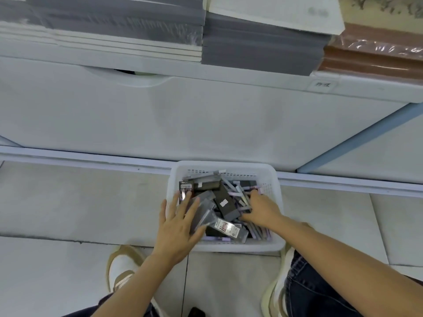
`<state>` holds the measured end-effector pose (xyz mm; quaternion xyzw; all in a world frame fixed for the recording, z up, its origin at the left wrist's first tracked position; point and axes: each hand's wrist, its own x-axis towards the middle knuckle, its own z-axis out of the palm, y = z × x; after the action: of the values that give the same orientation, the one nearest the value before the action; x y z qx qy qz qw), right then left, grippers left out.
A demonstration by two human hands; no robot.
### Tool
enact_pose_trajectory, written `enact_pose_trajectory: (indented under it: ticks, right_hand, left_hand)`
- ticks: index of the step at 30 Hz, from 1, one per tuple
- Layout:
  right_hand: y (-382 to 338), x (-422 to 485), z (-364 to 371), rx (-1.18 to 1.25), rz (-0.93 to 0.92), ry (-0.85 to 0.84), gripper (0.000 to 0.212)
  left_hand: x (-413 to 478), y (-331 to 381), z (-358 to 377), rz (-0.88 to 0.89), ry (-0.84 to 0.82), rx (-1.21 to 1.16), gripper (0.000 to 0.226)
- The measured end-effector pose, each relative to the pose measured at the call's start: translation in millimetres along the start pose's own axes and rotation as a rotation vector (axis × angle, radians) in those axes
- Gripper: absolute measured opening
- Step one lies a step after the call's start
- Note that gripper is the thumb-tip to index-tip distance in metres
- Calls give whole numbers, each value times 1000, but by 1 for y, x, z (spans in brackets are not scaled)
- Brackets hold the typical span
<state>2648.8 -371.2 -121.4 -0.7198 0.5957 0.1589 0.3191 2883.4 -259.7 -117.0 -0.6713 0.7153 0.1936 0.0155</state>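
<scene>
A white plastic basket (278, 202) stands on the tiled floor against the base of a shelf unit. It holds several dark flat packets (225, 205) and several pale lilac pens (240, 193). My left hand (177, 227) lies flat with spread fingers over the packets at the basket's left side. My right hand (261, 208) reaches into the right side among the pens, its fingers bent down into the pile; their tips are hidden, so whether they hold a pen cannot be told.
A white shelf front (206, 115) rises behind the basket. On top lie stacks of grey (263, 44), white and brown (370, 56) paper. My two shoes (121, 268) and jeans-clad knees flank the basket on the floor.
</scene>
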Motion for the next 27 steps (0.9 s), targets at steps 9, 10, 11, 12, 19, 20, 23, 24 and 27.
enact_pose_trajectory:
  ticks: [9,10,11,12,19,20,23,24,27]
  right_hand:
    - [-6,6,-17,204,20,-108,21]
    - [-4,5,-26,215,16,-102,19]
    - [-2,5,-36,201,16,-98,18]
    - [0,4,-45,162,18,-102,19]
    - [-3,-1,-95,43,2,26,13]
    - [-5,-2,-103,131,-4,86,11]
    - [-21,-9,-113,615,-16,25,9]
    - [-30,-13,-110,759,-18,-72,10]
    - [-57,-17,-83,1009,-45,-280,17]
  left_hand:
    - [5,3,4,-8,-105,122,63]
    - [6,3,3,-12,-102,118,62]
    - [6,4,2,-17,-97,110,61]
    - [7,6,0,-22,-95,101,60]
    - [9,8,-7,-56,-134,74,56]
    - [10,10,-10,-64,-128,56,54]
    - [15,18,-23,-55,14,-87,43]
    - [17,24,-30,-58,67,-220,39]
    - [22,44,-55,-183,-74,-1015,36]
